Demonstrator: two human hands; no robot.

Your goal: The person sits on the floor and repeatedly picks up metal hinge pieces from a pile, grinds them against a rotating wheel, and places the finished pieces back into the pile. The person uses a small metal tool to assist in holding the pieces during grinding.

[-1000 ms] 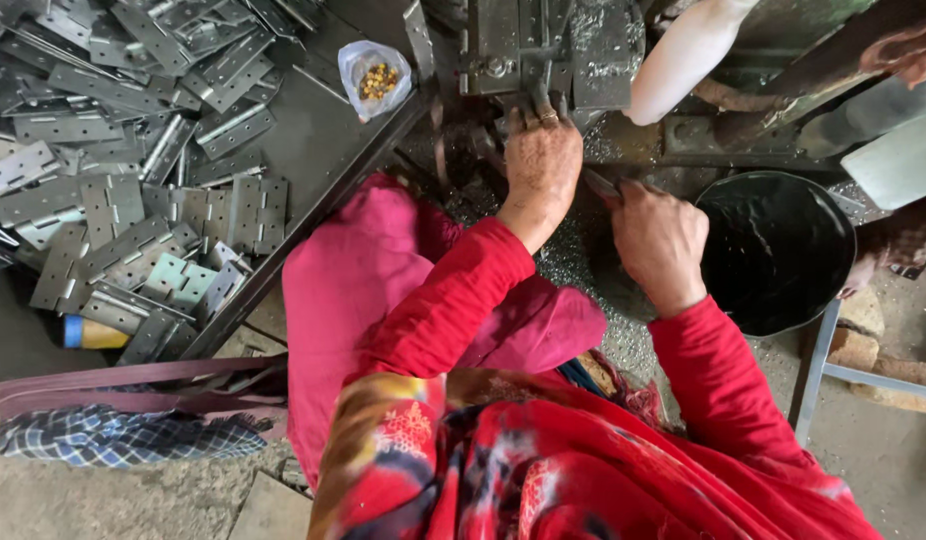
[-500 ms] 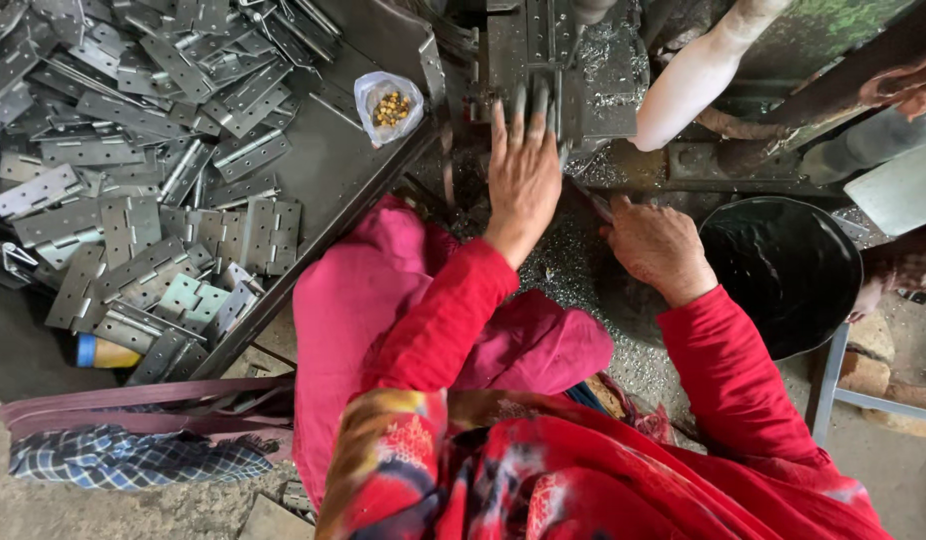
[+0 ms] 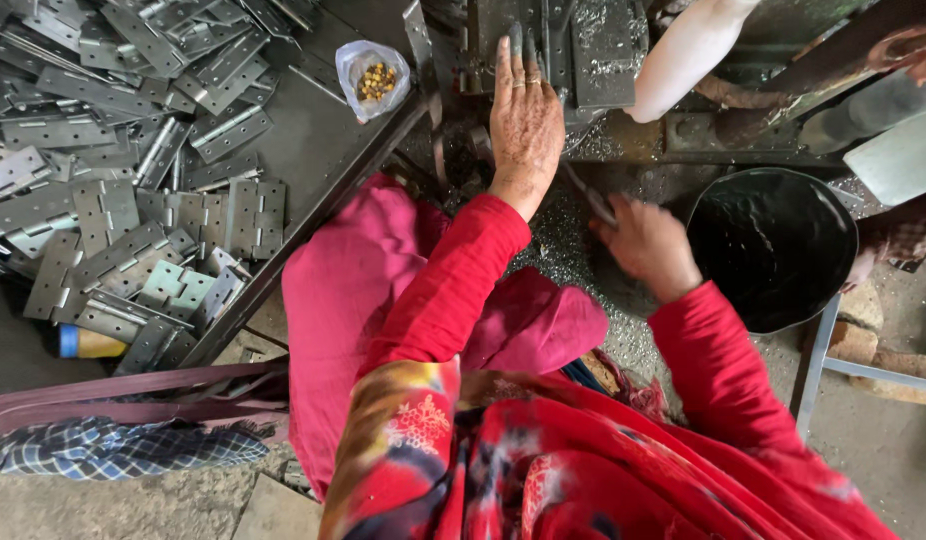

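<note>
- Change since the earlier pictures: the left hand (image 3: 526, 118) has stretched further forward, from the heap of metal shavings up onto the dark metal block (image 3: 558, 45) of the machine; the right hand (image 3: 651, 245) has drawn back a little toward the body.
- Left hand: laid flat, palm down, fingers straight and together, fingertips touching the block. Grip open; it holds nothing.
- Right hand: curled shut around a thin metal rod (image 3: 586, 195), which sticks out of the fist up and to the left. Whether anything else sits in the fist I cannot tell.
- Rod, long axis: runs on a slant from the right fist toward the left wrist, its free end just beside that wrist and above the shavings (image 3: 573, 250).
- Key relation: the block lies straight ahead of the person, already under the left fingers; the right hand is well short of it, so the left hand is the nearer one. The block's slots run away from the person, in line with the left fingers.
- Black bowl (image 3: 773, 245): round, dark inside, just to the right of the right hand, close but not touching.
- Bench (image 3: 313, 150): dark sheet-metal top to the left, carrying a heap of grey steel hinges (image 3: 113, 190) and a small clear bag of yellowish pieces (image 3: 373, 75).
- Pale tube (image 3: 688, 55): slanting above the machine, right of the block.
- Clothing: red sleeves (image 3: 463, 270), pink cloth over the lap.
</note>
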